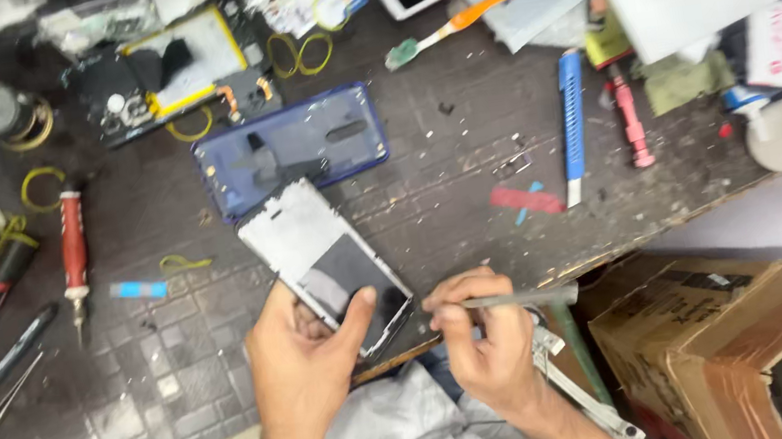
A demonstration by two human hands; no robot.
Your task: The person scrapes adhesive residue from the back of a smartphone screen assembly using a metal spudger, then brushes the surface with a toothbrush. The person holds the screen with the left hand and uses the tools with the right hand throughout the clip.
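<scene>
My left hand (301,360) grips the near end of a white phone frame (321,259) that lies flat on the dark work mat, thumb pressed on its dark lower part. My right hand (483,338) pinches a thin grey metal tool (520,299) held level, its tip pointing at the frame's lower right corner. A blue phone back cover (293,148) lies just beyond the frame, touching its far end.
An opened phone with a yellow-edged battery (170,67) sits at the back left. A red screwdriver (73,253) and pens lie at left, a blue tool (571,121) and a pink one (629,118) at right. A cardboard box (729,336) stands below the table edge.
</scene>
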